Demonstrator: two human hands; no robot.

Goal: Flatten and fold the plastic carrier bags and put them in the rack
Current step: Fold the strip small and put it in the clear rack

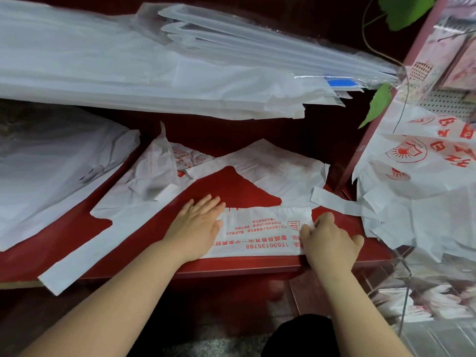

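White folded bag [260, 233] pressed by flat left hand [198, 228], right hand [332, 240] grip pinching its edge.

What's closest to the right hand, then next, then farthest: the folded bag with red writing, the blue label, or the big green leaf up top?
1. folded bag: right under the right hand, which pinches its end.
2. blue label: higher up, among the stacked bags behind.
3. big green leaf: top right corner.

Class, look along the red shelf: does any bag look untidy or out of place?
Yes. Behind the folded bag, a crumpled bag on the red shelf lies creased, one corner sticking up, unlike its flatter neighbours.
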